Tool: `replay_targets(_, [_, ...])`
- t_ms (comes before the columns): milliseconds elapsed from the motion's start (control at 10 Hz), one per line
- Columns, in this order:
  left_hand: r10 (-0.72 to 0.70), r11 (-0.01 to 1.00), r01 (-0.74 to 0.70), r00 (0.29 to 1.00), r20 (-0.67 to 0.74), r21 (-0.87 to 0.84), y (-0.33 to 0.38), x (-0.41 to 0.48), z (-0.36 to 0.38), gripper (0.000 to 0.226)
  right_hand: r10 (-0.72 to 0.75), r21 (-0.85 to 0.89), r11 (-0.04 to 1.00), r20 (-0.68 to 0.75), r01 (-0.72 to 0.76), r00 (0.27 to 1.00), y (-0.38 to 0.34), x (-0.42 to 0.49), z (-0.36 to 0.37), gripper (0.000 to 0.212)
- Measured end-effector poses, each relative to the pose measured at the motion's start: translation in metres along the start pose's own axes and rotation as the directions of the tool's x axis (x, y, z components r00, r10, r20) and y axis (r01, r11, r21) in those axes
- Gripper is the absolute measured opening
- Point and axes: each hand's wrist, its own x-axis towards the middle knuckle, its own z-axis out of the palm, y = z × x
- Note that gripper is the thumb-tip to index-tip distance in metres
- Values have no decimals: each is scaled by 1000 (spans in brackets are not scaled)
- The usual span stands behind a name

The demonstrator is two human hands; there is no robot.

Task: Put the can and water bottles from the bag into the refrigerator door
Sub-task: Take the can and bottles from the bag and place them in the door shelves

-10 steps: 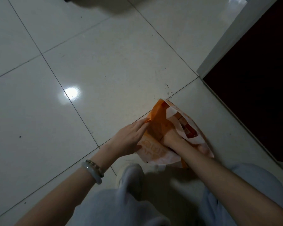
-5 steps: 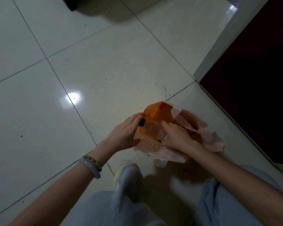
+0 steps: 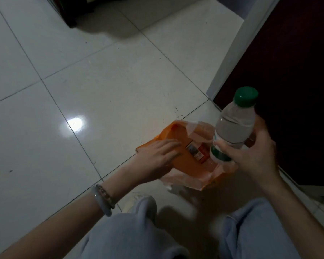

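An orange plastic bag (image 3: 187, 165) lies open on the white tiled floor in front of my knees. My left hand (image 3: 157, 154) rests flat on the bag's left side and holds it down. My right hand (image 3: 251, 156) is raised above the bag's right side and grips a clear water bottle (image 3: 232, 126) with a green cap and green label, tilted slightly right. Inside the bag a red and white label (image 3: 198, 152) of another item shows; I cannot tell if it is the can.
A dark door or cabinet front (image 3: 288, 81) with a white frame (image 3: 230, 55) stands to the right. Dark furniture (image 3: 71, 14) sits at the top left. White floor tiles (image 3: 101, 90) stretch ahead and to the left. My knees fill the bottom edge.
My right hand has come out of the bag holding the water bottle and lifted it up to the right. My left hand has shifted to lie flat on the bag.
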Motion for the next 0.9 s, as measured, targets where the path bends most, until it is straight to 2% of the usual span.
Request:
replay_targets(100, [51, 999, -52, 993, 108, 4, 6, 19, 10, 34, -21, 39, 999, -84, 24, 996, 10, 12, -1, 76])
replay_targets(200, [0, 1000, -7, 973, 231, 28, 9, 39, 20, 34, -70, 49, 996, -155, 78, 985, 20, 21, -3, 78])
replay_targets(300, [-254, 963, 266, 863, 438, 33, 4, 61, 37, 38, -76, 99, 990, -210, 99, 975, 20, 24, -3, 79])
replay_targets(400, [-439, 839, 540, 736, 516, -57, 0, 90, 51, 25, -111, 106, 985, -235, 139, 966, 18, 25, 0, 78])
replay_targets(500, [-493, 582, 762, 608, 623, -284, 12, 109, 58, 25, -136, 106, 981, -219, 162, 966, 23, 25, 3, 78])
replay_targets(600, [-471, 475, 811, 561, 680, -340, 33, 106, 67, 50, -121, 114, 983, -175, 142, 977, 20, 23, 6, 79])
replay_targets(700, [-546, 304, 867, 498, 674, -395, 32, 108, 85, 60, -114, 82, 988, -168, 129, 979, 18, 23, 8, 78])
replay_targets(800, [-666, -45, 824, 396, 632, -565, 26, 117, 94, 54, -119, 67, 989, -184, 133, 976, 23, 20, 11, 77])
replay_targets(900, [-654, -463, 639, 221, 723, -614, 28, 131, 100, 33, -134, 71, 986, -191, 150, 972, 24, 22, 10, 77])
